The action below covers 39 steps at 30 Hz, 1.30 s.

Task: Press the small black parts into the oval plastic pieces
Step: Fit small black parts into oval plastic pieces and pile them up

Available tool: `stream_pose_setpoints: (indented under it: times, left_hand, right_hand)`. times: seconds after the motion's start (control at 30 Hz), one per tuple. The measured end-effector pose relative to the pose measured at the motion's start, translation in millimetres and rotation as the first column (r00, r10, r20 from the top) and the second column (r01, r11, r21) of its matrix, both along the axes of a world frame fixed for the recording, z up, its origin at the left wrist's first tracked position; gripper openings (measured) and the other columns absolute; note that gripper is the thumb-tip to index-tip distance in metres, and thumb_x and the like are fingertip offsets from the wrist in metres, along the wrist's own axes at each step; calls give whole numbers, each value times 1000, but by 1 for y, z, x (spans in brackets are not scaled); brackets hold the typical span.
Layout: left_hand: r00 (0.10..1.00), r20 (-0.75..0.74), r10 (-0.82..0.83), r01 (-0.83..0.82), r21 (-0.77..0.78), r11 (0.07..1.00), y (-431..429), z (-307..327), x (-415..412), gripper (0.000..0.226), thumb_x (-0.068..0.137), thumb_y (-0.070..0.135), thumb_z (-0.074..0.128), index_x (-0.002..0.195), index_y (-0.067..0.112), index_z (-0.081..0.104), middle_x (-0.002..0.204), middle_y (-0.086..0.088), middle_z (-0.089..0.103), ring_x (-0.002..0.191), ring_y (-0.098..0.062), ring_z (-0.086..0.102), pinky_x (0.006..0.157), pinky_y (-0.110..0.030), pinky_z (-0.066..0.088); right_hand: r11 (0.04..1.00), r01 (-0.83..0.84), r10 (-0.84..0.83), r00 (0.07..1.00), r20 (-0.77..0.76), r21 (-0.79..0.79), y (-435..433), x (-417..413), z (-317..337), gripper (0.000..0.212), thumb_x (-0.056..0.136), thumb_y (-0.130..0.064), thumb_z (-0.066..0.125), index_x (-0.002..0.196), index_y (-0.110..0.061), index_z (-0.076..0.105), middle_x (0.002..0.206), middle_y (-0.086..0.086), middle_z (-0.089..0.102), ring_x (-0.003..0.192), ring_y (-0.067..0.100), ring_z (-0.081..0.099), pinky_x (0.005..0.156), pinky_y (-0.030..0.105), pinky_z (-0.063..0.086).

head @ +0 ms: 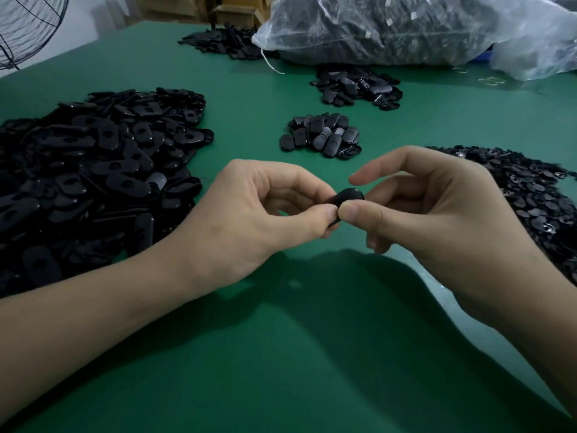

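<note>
Leftmost, a heap of oval plastic pieces (93, 170) spreads over the green table (281, 354). Next, the left hand (259, 210) pinches one oval piece (347, 196) between thumb and curled forefinger, held above the table at mid-view. Its long axis seems to run from the left hand toward the right, so both hands reach it equally. Only a glossy, rounded black end shows. The right hand (437, 210) closes on that end, thumb tip pressing the near edge beside the left thumb, forefinger lifted straight above. Whether an insert sits under the thumbs cannot be told. Farthest right lie the small black parts (530, 198).
</note>
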<state>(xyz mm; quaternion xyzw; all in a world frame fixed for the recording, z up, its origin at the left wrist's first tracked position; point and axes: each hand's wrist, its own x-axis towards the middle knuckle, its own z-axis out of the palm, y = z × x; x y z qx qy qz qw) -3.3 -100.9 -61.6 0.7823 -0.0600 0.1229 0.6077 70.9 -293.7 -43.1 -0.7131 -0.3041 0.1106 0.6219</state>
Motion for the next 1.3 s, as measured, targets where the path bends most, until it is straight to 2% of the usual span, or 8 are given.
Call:
stream_pose_setpoints:
  times: [0.07,0.17,0.27,0.57,0.77,0.97,1.2,1.3]
  left_hand:
    - [994,94,62,-69,75,995,-2,-1,-1,8,85,13,75,89,19,78,82,2,78,76,-13,75,70,-19,57]
    - [967,217,136,-171,152,974,-5,-1,-3,13,84,12,76,88,25,76,80,9,77,73,-8,74,69,-19,57]
    - [951,279,132,-192,198,961,-7,0,-5,15,85,7,75,92,21,75,81,10,78,75,-9,75,71,-21,58]
    - [918,354,180,-281,259,924,-11,1,-9,13,84,2,76,93,12,77,83,8,78,77,-7,75,74,-16,57]
    - [842,515,161,-405,406,819,-10,4,-12,12,87,4,75,95,13,78,88,13,75,83,-1,72,79,-19,57]
    - [754,650,91,-501,481,719,-7,4,-12,6,94,9,73,93,8,79,90,7,76,81,-4,69,79,-17,54]
    - [757,646,93,-519,510,686,-5,4,-10,9,95,13,73,92,8,80,91,6,77,81,-2,67,76,-20,54]
    - [751,651,109,-535,503,678,-5,4,-8,8,94,13,74,91,9,80,89,8,76,81,2,63,79,-12,50]
  right_hand:
    - [999,-24,27,995,-93,30,2,-3,-3,38,65,-28,84,96,-11,71,68,12,72,51,19,61,53,28,53]
    - [987,-104,137,948,-287,126,7,-10,-7,28,70,-20,81,95,-9,72,75,15,71,55,17,60,53,25,52]
    - [964,-146,225,892,-392,222,9,-14,-9,16,74,-18,77,89,-13,72,80,13,71,58,14,59,53,24,52]
    - [944,-134,275,826,-493,302,11,-15,-14,10,78,-9,75,87,-14,72,80,8,69,61,11,58,57,22,52]
    - [931,-146,315,782,-538,333,11,-15,-14,16,74,-13,75,90,-14,73,81,8,70,60,10,59,58,24,52]
    - [924,-154,337,759,-557,350,10,-14,-13,18,68,-14,77,85,-20,77,77,6,70,58,11,60,59,25,53]
    - [930,-138,314,782,-538,342,10,-17,-12,17,75,-5,75,85,-19,75,80,8,70,60,12,59,63,24,54]
    - [919,-105,314,780,-542,381,13,-18,-12,19,73,-6,75,87,-18,76,79,8,70,61,11,60,63,22,54]
